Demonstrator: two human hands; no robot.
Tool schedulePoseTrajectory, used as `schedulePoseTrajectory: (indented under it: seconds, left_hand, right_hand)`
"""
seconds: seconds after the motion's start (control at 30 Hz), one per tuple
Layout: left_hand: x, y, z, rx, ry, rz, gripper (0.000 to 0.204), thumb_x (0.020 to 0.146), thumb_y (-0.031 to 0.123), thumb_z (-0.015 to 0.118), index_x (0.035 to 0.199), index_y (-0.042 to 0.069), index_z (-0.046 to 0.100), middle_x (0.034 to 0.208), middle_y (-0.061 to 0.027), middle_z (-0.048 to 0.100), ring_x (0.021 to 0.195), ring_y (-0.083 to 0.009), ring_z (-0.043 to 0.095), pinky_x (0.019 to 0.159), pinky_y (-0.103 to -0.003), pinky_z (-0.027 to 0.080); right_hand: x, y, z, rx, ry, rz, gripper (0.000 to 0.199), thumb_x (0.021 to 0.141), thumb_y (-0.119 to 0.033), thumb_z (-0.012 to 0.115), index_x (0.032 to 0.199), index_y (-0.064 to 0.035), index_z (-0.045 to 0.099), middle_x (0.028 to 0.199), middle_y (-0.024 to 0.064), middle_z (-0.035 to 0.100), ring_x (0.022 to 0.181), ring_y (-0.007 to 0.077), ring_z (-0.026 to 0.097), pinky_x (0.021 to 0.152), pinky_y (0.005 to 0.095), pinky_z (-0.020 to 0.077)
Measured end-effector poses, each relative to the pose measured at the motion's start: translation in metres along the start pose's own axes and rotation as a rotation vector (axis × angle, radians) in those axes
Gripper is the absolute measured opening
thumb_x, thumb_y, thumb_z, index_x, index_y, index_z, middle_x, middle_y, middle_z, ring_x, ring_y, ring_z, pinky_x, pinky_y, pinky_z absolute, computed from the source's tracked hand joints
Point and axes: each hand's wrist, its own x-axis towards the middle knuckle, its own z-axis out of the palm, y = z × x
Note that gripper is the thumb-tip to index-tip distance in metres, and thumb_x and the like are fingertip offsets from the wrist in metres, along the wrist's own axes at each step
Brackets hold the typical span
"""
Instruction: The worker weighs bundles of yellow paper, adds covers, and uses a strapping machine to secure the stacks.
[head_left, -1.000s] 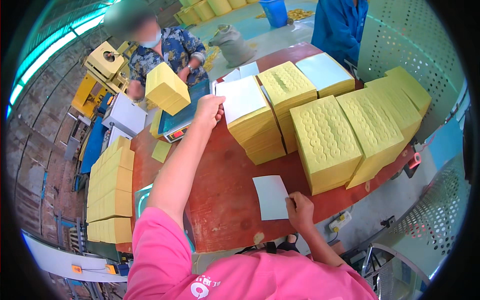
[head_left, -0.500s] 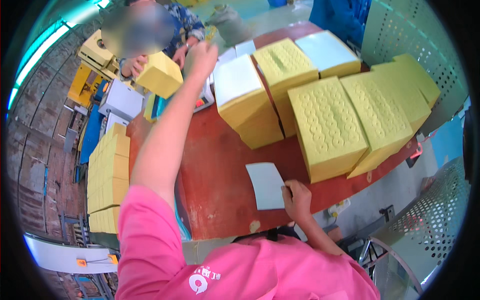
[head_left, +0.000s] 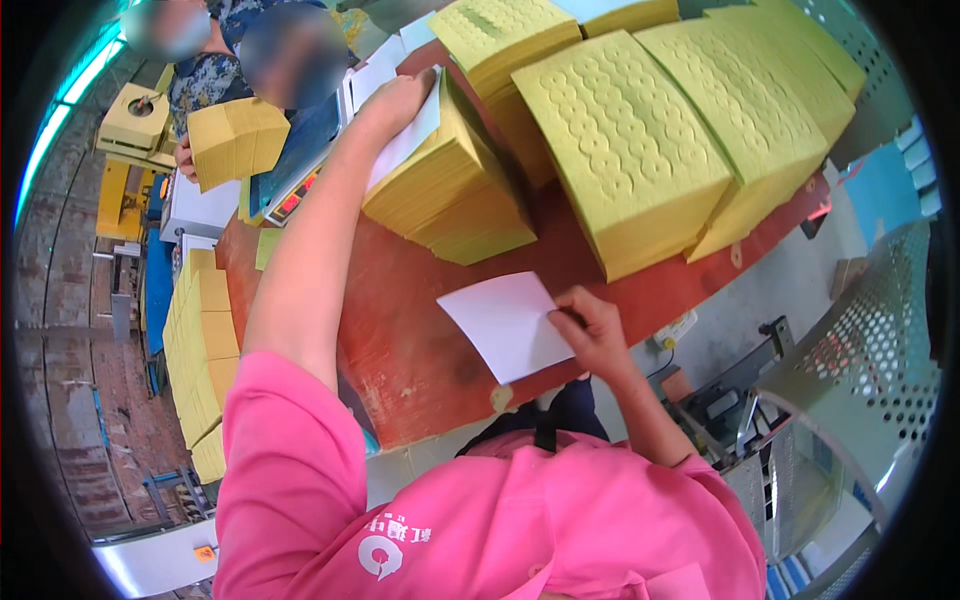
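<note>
White rectangular paper sheet (head_left: 505, 325) first: lay flat on red-brown wooden table (head_left: 400, 340) near its front edge, pinched at its right edge by right hand (head_left: 595, 335). Rested left hand (head_left: 395, 100), unclenched, on second white sheet (head_left: 405, 145) topping leaning stack of yellow embossed paper (head_left: 450, 205). Probably stood mid-sheeting; called next for a clean lift of the pinched sheet.

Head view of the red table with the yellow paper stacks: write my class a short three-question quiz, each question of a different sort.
1. True or false: the right hand touches the loose white paper sheet on the red wooden table.
2. The left hand rests on: A) a white-topped yellow paper stack; B) the perforated metal panel.
3. What colour is the person's shirt?

Key: 1 true; 2 A; 3 pink.
</note>
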Motion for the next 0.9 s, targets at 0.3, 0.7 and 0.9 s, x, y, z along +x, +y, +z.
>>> schedulePoseTrajectory:
  seconds: [0.3,0.7,0.9]
  left_hand:
    - [-0.215,0.134,-0.035,-0.474,-0.099,-0.099,0.041,0.1,0.036,0.042,0.102,0.004,0.068,0.098,-0.0237,0.068,0.103,-0.04,0.062,0.089,-0.04,0.047]
    - [-0.347,0.146,-0.049,-0.215,0.277,0.391,0.048,0.092,0.012,0.051,0.137,-0.003,0.048,0.147,-0.023,0.042,0.137,-0.0386,0.039,0.114,-0.043,0.029]
    - [-0.366,0.128,-0.055,-0.369,-0.182,-0.005,0.048,0.101,0.025,0.041,0.144,0.004,0.043,0.15,-0.0198,0.042,0.136,-0.0326,0.043,0.111,-0.038,0.035]
  right_hand:
    - [-0.157,0.026,0.023,1.068,0.259,0.538,0.02,0.091,-0.015,0.062,0.107,-0.0035,0.059,0.093,0.0147,0.066,0.086,0.0277,0.065,0.085,0.0425,0.0518]
    - [-0.199,-0.001,0.156,1.192,0.372,0.544,0.011,0.094,-0.01,0.054,0.101,-0.0014,0.053,0.096,0.0083,0.064,0.088,0.0188,0.063,0.085,0.0338,0.0494]
    - [-0.206,-0.022,0.167,1.023,0.526,0.471,0.011,0.092,-0.011,0.055,0.1,-0.0036,0.056,0.087,0.0057,0.061,0.077,0.016,0.061,0.07,0.0308,0.0506]
